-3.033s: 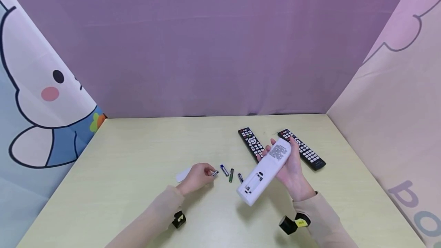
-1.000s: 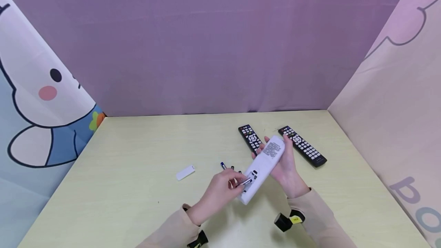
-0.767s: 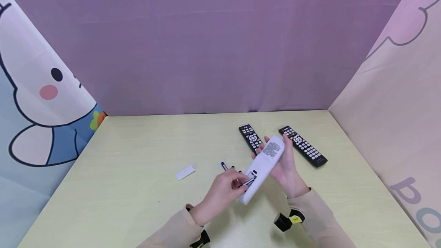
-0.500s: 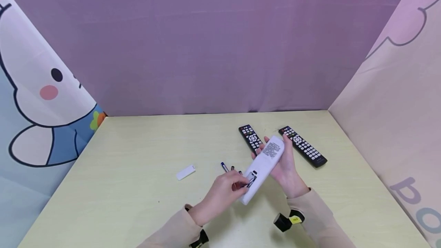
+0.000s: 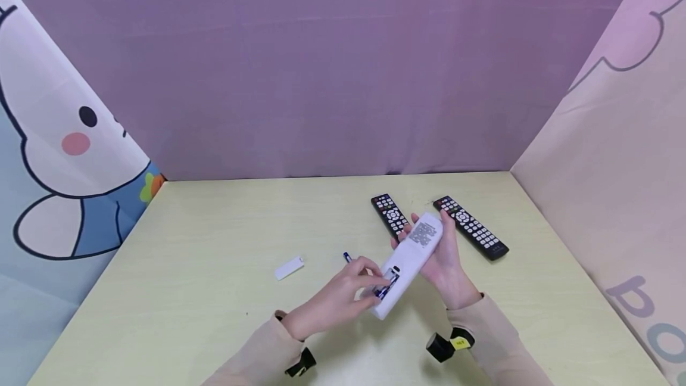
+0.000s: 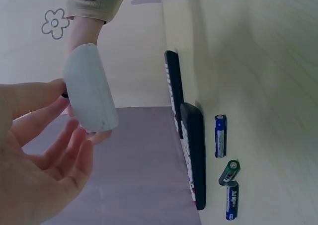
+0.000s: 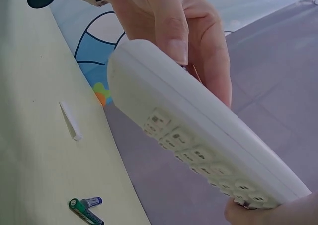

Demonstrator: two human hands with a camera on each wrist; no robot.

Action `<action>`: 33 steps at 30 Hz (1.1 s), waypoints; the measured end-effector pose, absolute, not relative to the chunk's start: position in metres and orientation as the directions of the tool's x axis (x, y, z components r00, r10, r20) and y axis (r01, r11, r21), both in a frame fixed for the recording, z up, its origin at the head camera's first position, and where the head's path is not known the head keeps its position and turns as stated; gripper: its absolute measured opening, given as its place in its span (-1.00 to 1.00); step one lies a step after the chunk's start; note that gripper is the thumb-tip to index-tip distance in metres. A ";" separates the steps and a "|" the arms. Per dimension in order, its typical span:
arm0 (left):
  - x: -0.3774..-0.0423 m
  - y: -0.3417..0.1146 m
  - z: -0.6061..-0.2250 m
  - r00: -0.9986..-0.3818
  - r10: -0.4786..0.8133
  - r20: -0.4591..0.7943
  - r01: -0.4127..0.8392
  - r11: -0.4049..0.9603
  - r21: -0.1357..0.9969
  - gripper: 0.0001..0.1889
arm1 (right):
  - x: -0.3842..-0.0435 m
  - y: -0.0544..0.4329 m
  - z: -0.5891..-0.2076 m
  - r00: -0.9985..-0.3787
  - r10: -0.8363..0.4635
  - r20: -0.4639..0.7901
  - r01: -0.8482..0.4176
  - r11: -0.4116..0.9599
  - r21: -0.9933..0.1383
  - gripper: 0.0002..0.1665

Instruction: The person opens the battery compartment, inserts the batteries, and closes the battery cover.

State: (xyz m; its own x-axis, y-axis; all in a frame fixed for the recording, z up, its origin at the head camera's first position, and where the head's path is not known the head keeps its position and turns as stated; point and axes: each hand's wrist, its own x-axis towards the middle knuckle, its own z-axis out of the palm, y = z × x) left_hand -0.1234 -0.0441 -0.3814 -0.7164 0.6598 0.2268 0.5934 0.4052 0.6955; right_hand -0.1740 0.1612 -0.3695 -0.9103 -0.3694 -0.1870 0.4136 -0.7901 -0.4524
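Observation:
My right hand (image 5: 451, 270) grips a white remote control (image 5: 418, 249) from beneath, tilted above the table with its back upward. In its uncovered compartment lies a blue-and-silver battery (image 5: 382, 292), partly behind my fingers. My left hand (image 5: 340, 296) is at this compartment, index finger stretched over the battery and thumb near the lower rim; its other fingers are spread loosely in the left wrist view. The right wrist view has the remote's button side (image 7: 198, 155). A small white battery cover (image 5: 289, 268) lies apart on the table to the left.
Two black remotes, one left (image 5: 389, 214) and one right (image 5: 471, 228), lie behind the white one. On the table, the left wrist view has a blue battery (image 6: 220, 135), a green battery (image 6: 229, 172) and another blue battery (image 6: 232, 200). A purple curtain (image 5: 332, 76) hangs behind.
My left hand came from the loose batteries to the remote with a battery pinched, and lowered it into the compartment. Now its fingers have spread. The right hand shifted the remote slightly left.

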 end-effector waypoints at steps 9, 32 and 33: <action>-0.126 -0.046 -0.390 -0.780 0.620 0.088 0.358 0.326 0.875 -0.70 | -0.172 0.161 -0.369 -0.914 -0.354 -0.199 0.406 -0.795 -0.450 -0.30; -0.124 -0.038 -0.396 -0.896 0.441 0.046 0.180 0.268 0.946 -0.76 | -0.169 0.154 -0.368 -0.930 -0.318 -0.186 0.368 -0.812 -0.453 -0.34; -0.124 -0.037 -0.396 -0.899 0.436 0.045 0.181 0.275 0.944 -0.76 | -0.169 0.154 -0.369 -0.929 -0.319 -0.186 0.370 -0.812 -0.452 -0.34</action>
State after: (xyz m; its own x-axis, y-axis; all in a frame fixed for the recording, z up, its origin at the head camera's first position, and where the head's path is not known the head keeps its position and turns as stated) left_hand -0.1239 -0.0374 -0.3962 -0.8987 0.4362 0.0447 0.1806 0.2754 0.9442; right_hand -0.1693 0.1536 -0.3686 -0.9292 -0.3194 -0.1861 0.3695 -0.8121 -0.4516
